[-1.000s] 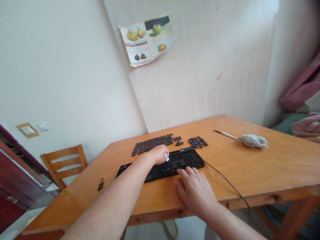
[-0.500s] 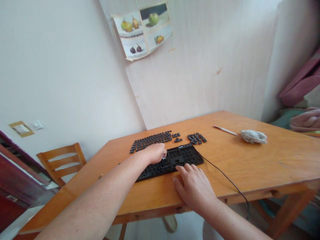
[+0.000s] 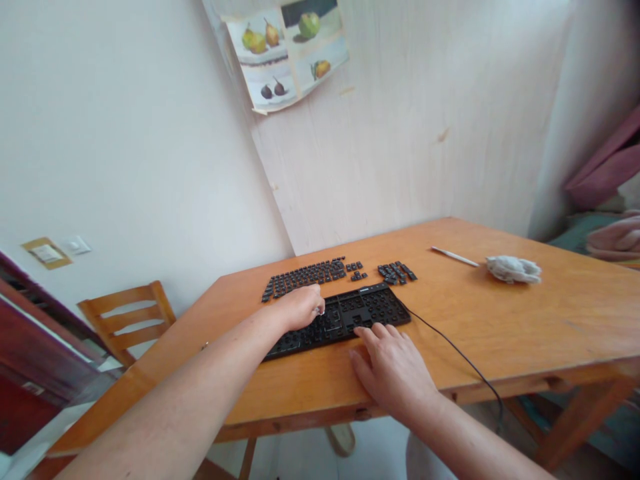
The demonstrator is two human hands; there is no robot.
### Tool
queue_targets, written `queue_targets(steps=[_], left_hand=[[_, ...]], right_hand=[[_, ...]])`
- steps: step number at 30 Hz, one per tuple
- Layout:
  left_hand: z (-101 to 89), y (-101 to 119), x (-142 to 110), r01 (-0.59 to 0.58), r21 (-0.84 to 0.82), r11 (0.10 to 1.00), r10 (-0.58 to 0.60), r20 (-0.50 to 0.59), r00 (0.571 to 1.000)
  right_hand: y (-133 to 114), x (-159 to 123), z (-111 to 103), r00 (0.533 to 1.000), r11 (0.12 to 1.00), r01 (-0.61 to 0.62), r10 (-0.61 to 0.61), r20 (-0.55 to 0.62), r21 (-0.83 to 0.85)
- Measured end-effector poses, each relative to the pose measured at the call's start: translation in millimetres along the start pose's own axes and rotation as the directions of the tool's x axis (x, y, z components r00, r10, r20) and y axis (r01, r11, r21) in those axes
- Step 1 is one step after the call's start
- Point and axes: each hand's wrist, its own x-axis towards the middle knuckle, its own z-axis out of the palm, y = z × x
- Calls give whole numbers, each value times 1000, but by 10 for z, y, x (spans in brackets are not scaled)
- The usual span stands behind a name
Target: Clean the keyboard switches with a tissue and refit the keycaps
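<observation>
A black keyboard (image 3: 365,310) with its keycaps removed lies on the wooden table (image 3: 500,333), a black cable trailing off its right end. My left hand (image 3: 300,308) is closed over the keyboard's middle, pinching a small white thing I cannot make out. My right hand (image 3: 393,370) rests flat on the table with fingers spread, fingertips touching the keyboard's near edge. Several loose black keycaps (image 3: 305,275) lie in rows behind the keyboard, with a smaller group (image 3: 396,271) to their right.
A white pen-like stick (image 3: 454,257) and a crumpled grey cloth (image 3: 514,269) lie at the table's far right. A wooden chair (image 3: 125,319) stands left of the table. The table sits against a wall corner with a fruit poster (image 3: 285,53).
My left hand has shifted slightly left along the keyboard, and the white thing shows less. The right hand stays put; the view has moved a little.
</observation>
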Motion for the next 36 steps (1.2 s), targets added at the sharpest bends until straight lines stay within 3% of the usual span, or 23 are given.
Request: queue_targets(steps=[23, 36], left_hand=[[-61, -585, -1063, 265, 26, 964, -266, 40, 963], [-43, -880, -1389, 378, 94, 921, -386, 99, 917]], right_hand=[[84, 7, 59, 999, 998, 38, -38, -15, -58], [121, 2, 78, 998, 996, 54, -56, -22, -70]])
